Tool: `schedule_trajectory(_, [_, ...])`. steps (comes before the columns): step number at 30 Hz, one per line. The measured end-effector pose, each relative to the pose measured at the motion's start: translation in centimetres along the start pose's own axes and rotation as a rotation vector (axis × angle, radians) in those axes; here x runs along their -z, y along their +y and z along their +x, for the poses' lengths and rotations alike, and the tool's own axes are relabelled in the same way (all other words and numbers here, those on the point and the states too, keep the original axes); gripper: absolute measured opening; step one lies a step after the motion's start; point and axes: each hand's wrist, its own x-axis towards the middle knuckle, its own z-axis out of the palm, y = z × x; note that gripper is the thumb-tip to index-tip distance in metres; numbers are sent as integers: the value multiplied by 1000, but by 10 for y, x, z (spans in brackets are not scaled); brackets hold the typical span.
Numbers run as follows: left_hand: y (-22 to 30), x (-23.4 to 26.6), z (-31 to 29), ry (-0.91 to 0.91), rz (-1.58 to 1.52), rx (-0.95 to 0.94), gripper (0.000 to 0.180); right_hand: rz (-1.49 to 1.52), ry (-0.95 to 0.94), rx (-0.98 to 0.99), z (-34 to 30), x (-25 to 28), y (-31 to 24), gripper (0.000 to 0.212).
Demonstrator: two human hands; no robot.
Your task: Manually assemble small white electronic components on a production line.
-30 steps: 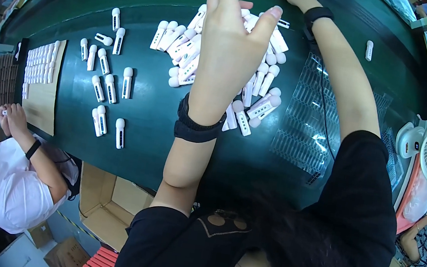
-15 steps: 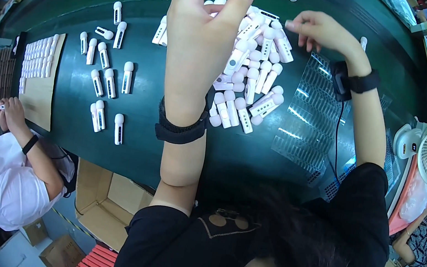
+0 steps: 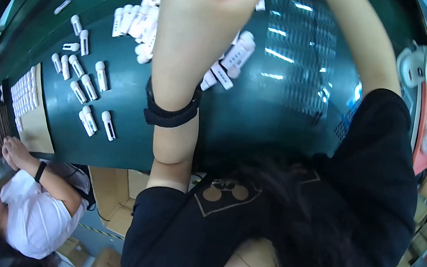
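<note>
Left hand (image 3: 197,27): thumb spread, fingers cropped, can't tell grip; above white round-headed microphone-shaped sticks (image 3: 239,53), inward from dark-green counter's (image 3: 265,125) near edge. Right hand: beyond view.

No words or numbers can be read on anything in view. On the white microphone-shaped pieces (image 3: 101,75) spread at the left, dark strips are seen, and on those in the pile (image 3: 239,53) small dark marks are set in rows, too small and blurred to be made out. On the black shirt (image 3: 173,244), a tan print (image 3: 240,193) of round shapes is framed by a pointed outline, without legible lettering.
</note>
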Motion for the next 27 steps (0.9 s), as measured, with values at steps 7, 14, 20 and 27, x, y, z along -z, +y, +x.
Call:
schedule_trajectory(7, [-19, -108, -30, -465, 106, -529, 8, -606, 61, 24, -222, 68, -41, 27])
schedule_trajectory(14, [-63, -166, -87, -702, 355, -525, 6, -419, -95, -4, -289, 14, 86, 30])
schedule_trajectory(20, [-47, -165, -92, -682, 365, -431, 5, -405, -72, 16, -297, 9, 76, 28])
schedule_trajectory(27, [20, -100, -75, -652, -64, -448, 8, -182, -95, -188, -289, 14, 39, 23])
